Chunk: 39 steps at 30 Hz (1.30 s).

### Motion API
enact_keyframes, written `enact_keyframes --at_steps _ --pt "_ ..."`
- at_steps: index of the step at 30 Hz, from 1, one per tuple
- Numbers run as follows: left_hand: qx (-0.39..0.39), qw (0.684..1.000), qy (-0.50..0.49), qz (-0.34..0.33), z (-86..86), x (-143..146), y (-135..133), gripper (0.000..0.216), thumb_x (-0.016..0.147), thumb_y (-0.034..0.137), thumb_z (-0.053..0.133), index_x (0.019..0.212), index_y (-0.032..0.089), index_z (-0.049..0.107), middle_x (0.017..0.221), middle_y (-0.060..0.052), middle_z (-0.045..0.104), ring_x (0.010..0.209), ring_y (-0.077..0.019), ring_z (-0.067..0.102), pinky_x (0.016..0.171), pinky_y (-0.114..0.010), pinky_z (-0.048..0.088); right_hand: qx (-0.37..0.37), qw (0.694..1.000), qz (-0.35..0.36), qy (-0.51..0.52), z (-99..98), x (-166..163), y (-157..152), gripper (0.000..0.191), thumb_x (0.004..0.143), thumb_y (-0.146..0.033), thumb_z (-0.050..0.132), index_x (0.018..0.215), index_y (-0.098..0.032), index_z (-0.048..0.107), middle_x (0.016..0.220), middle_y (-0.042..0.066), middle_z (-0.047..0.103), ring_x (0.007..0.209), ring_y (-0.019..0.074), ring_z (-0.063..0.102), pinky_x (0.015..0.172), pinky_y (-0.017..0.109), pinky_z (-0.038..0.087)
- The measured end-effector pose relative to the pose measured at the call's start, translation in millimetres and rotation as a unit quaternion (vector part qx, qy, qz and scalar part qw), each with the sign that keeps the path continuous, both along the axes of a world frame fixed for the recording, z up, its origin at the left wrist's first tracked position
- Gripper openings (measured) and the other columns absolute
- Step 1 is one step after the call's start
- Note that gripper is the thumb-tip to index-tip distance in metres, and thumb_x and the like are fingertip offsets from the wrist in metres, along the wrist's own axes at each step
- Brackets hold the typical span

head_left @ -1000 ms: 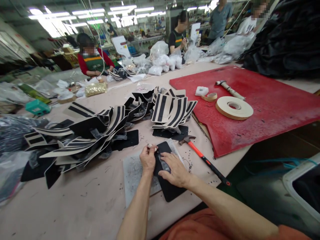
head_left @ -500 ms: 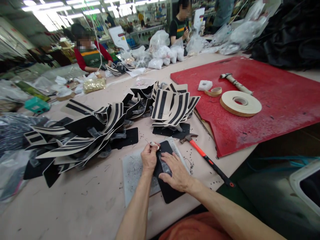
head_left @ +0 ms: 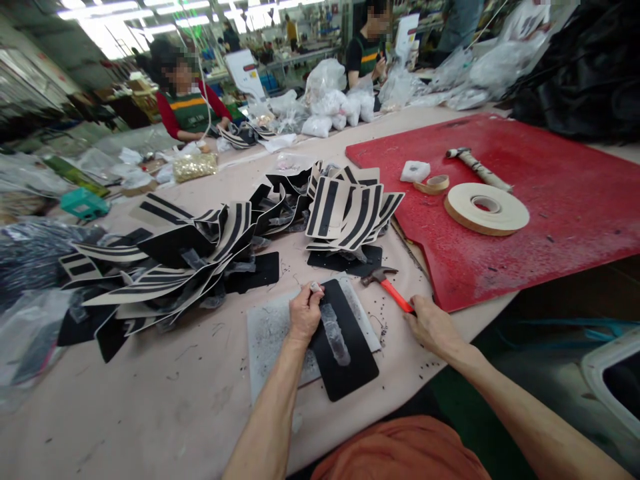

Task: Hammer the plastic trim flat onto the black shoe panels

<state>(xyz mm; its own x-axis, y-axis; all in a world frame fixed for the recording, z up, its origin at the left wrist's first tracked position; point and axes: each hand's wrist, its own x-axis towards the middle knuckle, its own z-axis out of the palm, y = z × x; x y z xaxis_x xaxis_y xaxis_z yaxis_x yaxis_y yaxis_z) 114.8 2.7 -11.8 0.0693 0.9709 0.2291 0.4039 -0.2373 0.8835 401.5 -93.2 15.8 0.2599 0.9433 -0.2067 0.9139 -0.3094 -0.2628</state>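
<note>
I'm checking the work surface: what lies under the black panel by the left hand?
A pale grey mat lies under the black panel, showing left and upper right of it. The mat's middle is covered by the panel, so hidden.

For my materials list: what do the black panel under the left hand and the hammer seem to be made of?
Black panel: probably synthetic leather or stiff sheet, matt; it lies flat with clean-cut edges. Hammer: dull dark metal head; orange handle, likely plastic or rubber-coated, evenly coloured.

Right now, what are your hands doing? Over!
Left grip pinching small white bit at black panel edge. Right grip on hammer handle. Nothing blocking.
</note>
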Motion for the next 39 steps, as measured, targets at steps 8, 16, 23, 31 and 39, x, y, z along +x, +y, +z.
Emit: enact_keyframes --at_steps 8,16,23,31,39 --pt "0.021 1.0 0.006 0.011 -0.1 2.2 -3.7 0.018 0.088 0.035 0.059 0.095 0.025 0.072 0.092 -0.004 0.077 0.084 -0.0209 0.072 0.082 -0.03 0.054 -0.109 0.88 -0.085 0.454 47.5 -28.3 -1.7 0.023 0.092 -0.043 0.041 0.08 -0.023 0.043 0.059 -0.007 0.041 0.041 0.0095 0.033 0.042 0.023 0.03" --pt "0.047 0.998 0.044 -0.003 -0.8 1.1 -3.4 0.015 0.088 0.032 0.057 0.088 0.024 0.07 0.083 -0.003 0.075 0.075 -0.0194 0.069 0.076 -0.029 0.052 0.091 0.968 0.235 0.013 109.2 -67.8 32.4 0.029 0.102 -0.038 0.037 0.098 -0.017 0.056 0.074 0.009 0.065 0.061 0.0191 0.06 0.055 0.028 0.029" --pt "0.027 0.999 0.028 -0.011 -3.3 1.2 -2.4 0.018 0.089 0.034 0.056 0.09 0.025 0.072 0.089 -0.004 0.076 0.083 -0.0203 0.07 0.08 -0.03 0.052 0.289 0.949 0.121 0.027 165.0 -70.4 49.0 0.042 0.106 -0.043 0.02 0.097 -0.019 0.054 0.069 0.005 0.061 0.056 0.0164 0.054 0.054 0.027 0.03" --pt "0.051 0.998 0.044 -0.017 -1.5 0.5 -2.7 0.015 0.089 0.028 0.058 0.088 0.024 0.072 0.081 -0.002 0.075 0.073 -0.0184 0.068 0.071 -0.027 0.05 0.025 0.973 0.227 -0.015 93.3 -54.0 31.4 0.03 0.102 -0.04 0.039 0.094 -0.018 0.058 0.066 0.006 0.062 0.055 0.0174 0.056 0.052 0.029 0.022" --pt "0.054 0.997 0.041 -0.022 -3.2 0.8 -1.0 0.013 0.089 0.029 0.059 0.089 0.024 0.071 0.087 -0.003 0.075 0.079 -0.0189 0.069 0.075 -0.027 0.05 -0.057 0.995 0.079 -0.019 16.9 -1.8 6.0 0.033 0.104 -0.037 0.036 0.095 -0.015 0.059 0.078 0.009 0.064 0.072 0.0218 0.063 0.064 0.03 0.04"
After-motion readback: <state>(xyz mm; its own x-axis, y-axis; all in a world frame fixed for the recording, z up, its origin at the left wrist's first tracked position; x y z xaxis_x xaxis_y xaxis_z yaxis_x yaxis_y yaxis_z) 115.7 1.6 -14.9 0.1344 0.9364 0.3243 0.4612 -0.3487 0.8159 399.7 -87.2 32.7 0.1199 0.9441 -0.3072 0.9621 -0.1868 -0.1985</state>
